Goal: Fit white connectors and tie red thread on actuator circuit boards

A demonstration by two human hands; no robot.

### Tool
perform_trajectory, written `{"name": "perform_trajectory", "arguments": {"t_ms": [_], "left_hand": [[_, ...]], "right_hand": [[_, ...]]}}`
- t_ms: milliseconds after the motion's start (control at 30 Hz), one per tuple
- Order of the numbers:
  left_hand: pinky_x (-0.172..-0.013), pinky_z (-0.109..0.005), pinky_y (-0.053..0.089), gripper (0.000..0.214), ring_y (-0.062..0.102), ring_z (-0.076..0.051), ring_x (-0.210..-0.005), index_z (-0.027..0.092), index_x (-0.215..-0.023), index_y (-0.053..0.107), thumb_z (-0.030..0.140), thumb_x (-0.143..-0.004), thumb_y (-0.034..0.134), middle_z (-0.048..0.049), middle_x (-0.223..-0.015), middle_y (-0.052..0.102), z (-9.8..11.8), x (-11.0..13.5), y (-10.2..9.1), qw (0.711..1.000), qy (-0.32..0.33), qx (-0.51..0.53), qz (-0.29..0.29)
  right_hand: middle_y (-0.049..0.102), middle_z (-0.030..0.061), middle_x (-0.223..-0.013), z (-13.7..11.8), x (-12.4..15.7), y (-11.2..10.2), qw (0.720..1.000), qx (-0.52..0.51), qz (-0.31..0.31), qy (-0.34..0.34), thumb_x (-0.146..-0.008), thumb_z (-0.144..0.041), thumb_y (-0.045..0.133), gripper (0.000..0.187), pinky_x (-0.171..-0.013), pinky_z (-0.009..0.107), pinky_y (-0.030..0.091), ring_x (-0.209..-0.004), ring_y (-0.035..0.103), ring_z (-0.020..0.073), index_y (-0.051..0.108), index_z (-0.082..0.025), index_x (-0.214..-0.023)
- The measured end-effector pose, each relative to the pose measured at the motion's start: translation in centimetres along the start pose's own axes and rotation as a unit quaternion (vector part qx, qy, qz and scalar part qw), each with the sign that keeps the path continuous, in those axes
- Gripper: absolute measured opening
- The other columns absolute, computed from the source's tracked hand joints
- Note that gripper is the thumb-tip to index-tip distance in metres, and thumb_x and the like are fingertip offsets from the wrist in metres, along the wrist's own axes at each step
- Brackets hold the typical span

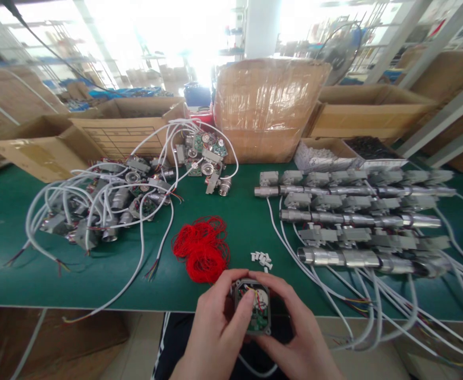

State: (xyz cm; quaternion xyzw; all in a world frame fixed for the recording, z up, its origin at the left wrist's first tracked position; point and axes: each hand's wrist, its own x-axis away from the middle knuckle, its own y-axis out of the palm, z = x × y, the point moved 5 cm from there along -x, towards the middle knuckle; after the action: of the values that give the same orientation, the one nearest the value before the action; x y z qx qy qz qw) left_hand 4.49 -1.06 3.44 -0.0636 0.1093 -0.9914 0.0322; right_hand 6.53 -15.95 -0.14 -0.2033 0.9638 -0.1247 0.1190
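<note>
Between my two hands, at the table's front edge, is a grey actuator housing (262,323) with its top off, showing a green circuit board and red and yellow wires. My left hand (221,322) grips its left side, the thumb lying over the wires inside. Around the right side and lower edge curl the fingers of my right hand (294,327). A white cable (258,372) hangs below the housing. Just beyond my fingers lie several small white plastic pieces (262,258). To their left is a tangled bundle of red wire (205,250).
Rows of metal valves with grey housings (358,258) fill the right side, their white cables trailing over the edge. Valve assemblies with cables (112,206) are heaped at the left. Cardboard boxes (271,111) and small open trays (322,155) line the back of the green tabletop (239,211).
</note>
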Motion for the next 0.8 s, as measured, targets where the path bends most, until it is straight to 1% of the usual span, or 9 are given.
{"name": "perform_trajectory", "arguments": {"t_ms": [133, 233, 333, 400, 533, 600, 667, 733, 800], "left_hand": [[-0.059, -0.019, 0.057, 0.029, 0.074, -0.021, -0.087, 0.021, -0.117, 0.065, 0.04, -0.101, 0.051, -0.0053, -0.102, 0.074, -0.2, 0.0, -0.1, 1.0, -0.011, 0.005, -0.015], [-0.071, -0.021, 0.059, 0.028, 0.073, -0.02, -0.093, 0.022, -0.116, 0.067, 0.039, -0.101, 0.05, -0.0044, -0.102, 0.074, 0.0, -0.1, -0.2, 1.0, 0.008, -0.004, -0.006], [-0.078, -0.022, 0.059, 0.023, 0.073, -0.019, -0.09, 0.023, -0.113, 0.069, 0.034, -0.093, 0.064, -0.0023, -0.102, 0.076, -0.1, 0.1, -0.2, 1.0, 0.009, 0.006, 0.007], [-0.076, -0.021, 0.059, 0.024, 0.073, -0.019, -0.089, 0.023, -0.112, 0.069, 0.033, -0.09, 0.069, -0.002, -0.102, 0.077, -0.5, 0.3, 0.0, 1.0, -0.009, 0.025, 0.015], [-0.068, -0.021, 0.057, 0.023, 0.072, -0.018, -0.083, 0.022, -0.11, 0.069, 0.038, -0.093, 0.065, -0.0032, -0.099, 0.075, -1.3, 0.6, 0.4, 0.998, -0.019, 0.05, 0.029], [-0.068, -0.021, 0.055, 0.02, 0.07, -0.018, -0.081, 0.022, -0.107, 0.07, 0.035, -0.092, 0.065, -0.0025, -0.097, 0.074, -1.4, 0.5, 0.5, 0.998, 0.003, 0.041, 0.038], [-0.073, -0.022, 0.053, 0.017, 0.069, -0.018, -0.083, 0.022, -0.104, 0.072, 0.03, -0.09, 0.065, -0.002, -0.094, 0.074, -1.2, 0.4, 0.5, 0.998, 0.036, 0.023, 0.052], [-0.077, -0.024, 0.052, 0.017, 0.068, -0.018, -0.083, 0.021, -0.102, 0.073, 0.027, -0.088, 0.066, -0.0023, -0.093, 0.074, -1.0, 0.3, 0.5, 0.996, 0.058, 0.014, 0.063], [-0.077, -0.025, 0.051, 0.018, 0.068, -0.019, -0.083, 0.02, -0.101, 0.073, 0.028, -0.086, 0.066, -0.0033, -0.093, 0.074, -0.9, 0.3, 0.5, 0.996, 0.064, 0.017, 0.063]], "right_hand": [[0.063, -0.0025, -0.136, -0.2, -0.2, -0.1, 1.0, 0.005, 0.008, 0.001, -0.081, -0.011, 0.076, 0.072, -0.107, 0.031, 0.054, -0.124, 0.063, 0.0195, 0.048, -0.044, -0.139], [0.063, -0.002, -0.136, -0.1, -0.1, 0.0, 1.0, 0.009, 0.005, -0.003, -0.08, -0.01, 0.077, 0.075, -0.106, 0.031, 0.055, -0.125, 0.063, 0.0198, 0.047, -0.044, -0.14], [0.063, -0.0012, -0.137, -0.3, 0.1, -0.1, 1.0, 0.017, 0.003, -0.018, -0.083, -0.011, 0.073, 0.073, -0.108, 0.032, 0.053, -0.127, 0.062, 0.0193, 0.045, -0.044, -0.141], [0.062, -0.0007, -0.139, -0.7, 0.2, -0.6, 0.999, 0.024, -0.01, -0.029, -0.084, -0.009, 0.069, 0.073, -0.109, 0.032, 0.053, -0.129, 0.061, 0.019, 0.044, -0.044, -0.143], [0.06, -0.0014, -0.144, -1.4, -0.6, -2.8, 0.996, 0.06, -0.067, -0.023, -0.083, -0.006, 0.062, 0.075, -0.109, 0.034, 0.053, -0.127, 0.062, 0.0187, 0.047, -0.045, -0.145], [0.066, -0.0021, -0.137, -1.8, -1.7, -4.3, 0.997, 0.054, -0.049, -0.034, -0.088, -0.011, 0.06, 0.063, -0.101, 0.03, 0.058, -0.114, 0.069, 0.0163, 0.054, -0.046, -0.14], [0.073, -0.0014, -0.122, -2.0, -3.3, -5.3, 0.998, 0.04, -0.008, -0.049, -0.094, -0.015, 0.059, 0.047, -0.09, 0.026, 0.062, -0.1, 0.073, 0.0149, 0.062, -0.043, -0.132], [0.076, 0.0005, -0.109, -2.4, -5.1, -5.4, 0.996, 0.05, 0.02, -0.065, -0.095, -0.017, 0.061, 0.034, -0.083, 0.026, 0.062, -0.093, 0.074, 0.0159, 0.069, -0.036, -0.122], [0.076, 0.0026, -0.102, -2.9, -7.2, -4.5, 0.993, 0.08, 0.015, -0.085, -0.094, -0.018, 0.063, 0.023, -0.079, 0.027, 0.061, -0.086, 0.072, 0.0171, 0.073, -0.029, -0.112]]}}
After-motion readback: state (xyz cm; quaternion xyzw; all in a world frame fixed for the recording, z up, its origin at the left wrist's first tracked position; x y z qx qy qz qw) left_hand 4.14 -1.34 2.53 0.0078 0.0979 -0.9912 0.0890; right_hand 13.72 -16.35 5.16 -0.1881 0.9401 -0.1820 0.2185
